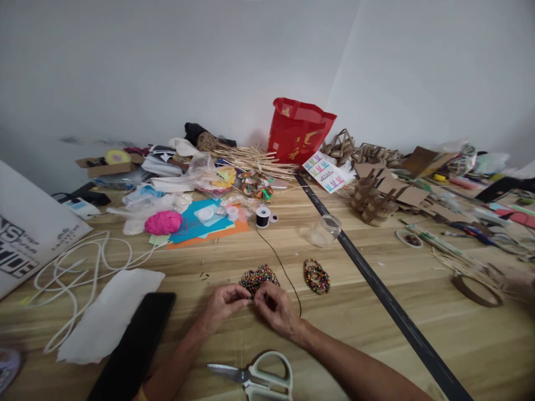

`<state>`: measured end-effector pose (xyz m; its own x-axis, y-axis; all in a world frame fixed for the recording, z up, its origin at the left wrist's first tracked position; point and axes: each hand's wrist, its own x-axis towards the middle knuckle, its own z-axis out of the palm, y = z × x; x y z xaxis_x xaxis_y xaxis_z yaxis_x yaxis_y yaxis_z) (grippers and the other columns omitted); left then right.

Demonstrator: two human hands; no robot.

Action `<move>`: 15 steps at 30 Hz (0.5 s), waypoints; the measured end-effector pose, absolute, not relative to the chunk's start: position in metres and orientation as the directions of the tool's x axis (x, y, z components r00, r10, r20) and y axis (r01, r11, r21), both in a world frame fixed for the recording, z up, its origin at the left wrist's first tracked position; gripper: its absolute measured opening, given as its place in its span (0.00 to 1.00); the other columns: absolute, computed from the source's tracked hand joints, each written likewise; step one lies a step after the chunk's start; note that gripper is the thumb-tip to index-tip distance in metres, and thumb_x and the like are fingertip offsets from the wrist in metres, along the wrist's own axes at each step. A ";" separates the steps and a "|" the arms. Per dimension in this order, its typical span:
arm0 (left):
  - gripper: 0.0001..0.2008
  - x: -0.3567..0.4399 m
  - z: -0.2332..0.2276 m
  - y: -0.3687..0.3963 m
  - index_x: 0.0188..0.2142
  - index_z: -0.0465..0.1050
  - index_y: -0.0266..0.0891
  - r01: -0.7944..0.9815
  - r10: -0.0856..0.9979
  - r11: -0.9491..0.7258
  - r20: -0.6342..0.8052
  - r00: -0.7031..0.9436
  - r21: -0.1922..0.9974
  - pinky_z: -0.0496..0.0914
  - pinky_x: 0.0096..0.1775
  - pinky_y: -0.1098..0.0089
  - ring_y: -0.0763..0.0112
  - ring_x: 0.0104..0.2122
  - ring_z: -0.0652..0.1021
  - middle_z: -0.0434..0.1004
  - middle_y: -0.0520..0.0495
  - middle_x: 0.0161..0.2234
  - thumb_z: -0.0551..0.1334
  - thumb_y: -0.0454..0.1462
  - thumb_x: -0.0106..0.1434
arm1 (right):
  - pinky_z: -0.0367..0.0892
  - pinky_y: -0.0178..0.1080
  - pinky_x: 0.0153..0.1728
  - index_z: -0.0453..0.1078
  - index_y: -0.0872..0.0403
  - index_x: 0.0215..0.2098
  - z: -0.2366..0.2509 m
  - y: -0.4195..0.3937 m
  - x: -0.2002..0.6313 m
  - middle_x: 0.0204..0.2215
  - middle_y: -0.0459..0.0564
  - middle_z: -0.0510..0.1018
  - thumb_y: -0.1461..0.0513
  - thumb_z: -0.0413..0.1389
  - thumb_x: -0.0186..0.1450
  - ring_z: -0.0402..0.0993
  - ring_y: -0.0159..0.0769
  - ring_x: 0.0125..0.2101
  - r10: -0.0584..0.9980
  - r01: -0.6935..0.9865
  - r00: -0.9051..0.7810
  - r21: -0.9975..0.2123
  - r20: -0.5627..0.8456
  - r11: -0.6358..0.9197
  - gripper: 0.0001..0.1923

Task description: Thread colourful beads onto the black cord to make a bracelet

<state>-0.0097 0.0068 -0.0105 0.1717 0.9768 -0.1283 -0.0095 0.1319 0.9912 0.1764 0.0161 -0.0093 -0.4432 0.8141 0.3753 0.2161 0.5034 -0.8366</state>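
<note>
A bunched string of small multicoloured beads (259,276) lies on the wooden table. My left hand (225,306) and my right hand (278,309) meet at its near edge, thumbs and fingers pinched together, fingertips almost touching. The exact bit between the fingertips is too small to tell. To the right lie beaded bracelets (316,277), apart from my hands. A thin black cord (279,259) runs from a spool (263,216) to beside my right wrist. Scissors (261,374) with pale handles lie in front of me, blades pointing left and slightly apart.
A glass jar (325,231) stands near a dark strip (376,278) crossing the table. At left lie a black phone-like slab (136,345), white paper (112,312) and a looped white cable (75,301). Behind are pink yarn (163,222), a red bag (298,131) and small woven baskets (371,203).
</note>
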 end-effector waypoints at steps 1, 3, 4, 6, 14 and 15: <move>0.10 -0.010 -0.011 0.007 0.26 0.76 0.35 -0.003 0.976 0.132 -0.130 0.175 0.991 0.70 0.34 0.72 0.70 0.27 0.77 0.80 0.49 0.25 0.71 0.38 0.45 | 0.59 0.31 0.26 0.67 0.55 0.27 -0.010 0.016 0.176 0.23 0.46 0.69 0.64 0.52 0.62 0.65 0.30 0.24 0.815 0.218 -0.443 -0.836 0.374 0.503 0.06; 0.10 -0.010 -0.011 0.006 0.26 0.77 0.35 0.013 0.975 0.131 -0.131 0.178 0.991 0.69 0.34 0.71 0.70 0.27 0.76 0.80 0.48 0.25 0.71 0.39 0.45 | 0.59 0.31 0.26 0.67 0.55 0.28 -0.010 0.016 0.176 0.23 0.46 0.69 0.64 0.52 0.62 0.65 0.30 0.24 0.815 0.220 -0.443 -0.835 0.374 0.504 0.06; 0.11 -0.010 -0.011 0.006 0.26 0.77 0.35 0.021 0.976 0.127 -0.129 0.175 0.992 0.69 0.33 0.71 0.69 0.27 0.76 0.80 0.48 0.25 0.71 0.39 0.45 | 0.59 0.31 0.26 0.67 0.55 0.28 -0.010 0.016 0.176 0.23 0.46 0.69 0.64 0.52 0.62 0.65 0.30 0.24 0.815 0.220 -0.443 -0.835 0.375 0.504 0.06; 0.11 -0.010 -0.011 0.006 0.27 0.77 0.35 0.032 0.978 0.120 -0.124 0.169 0.992 0.69 0.33 0.71 0.69 0.27 0.76 0.80 0.48 0.26 0.71 0.40 0.45 | 0.59 0.31 0.25 0.67 0.55 0.27 -0.009 0.016 0.176 0.23 0.46 0.69 0.64 0.52 0.62 0.65 0.30 0.24 0.815 0.222 -0.445 -0.836 0.371 0.502 0.06; 0.12 -0.010 -0.010 0.006 0.26 0.77 0.35 0.030 0.983 0.115 -0.118 0.143 0.993 0.69 0.33 0.70 0.68 0.27 0.76 0.80 0.48 0.25 0.71 0.41 0.44 | 0.60 0.32 0.25 0.66 0.54 0.27 -0.007 0.015 0.177 0.23 0.45 0.69 0.63 0.52 0.63 0.64 0.30 0.24 0.814 0.226 -0.451 -0.835 0.367 0.502 0.07; 0.12 -0.010 -0.010 0.006 0.26 0.77 0.35 0.034 0.983 0.114 -0.118 0.144 0.993 0.69 0.33 0.70 0.68 0.27 0.76 0.80 0.47 0.25 0.71 0.41 0.44 | 0.60 0.32 0.25 0.66 0.54 0.27 -0.007 0.016 0.177 0.23 0.45 0.69 0.63 0.52 0.63 0.64 0.30 0.24 0.814 0.226 -0.452 -0.836 0.365 0.500 0.07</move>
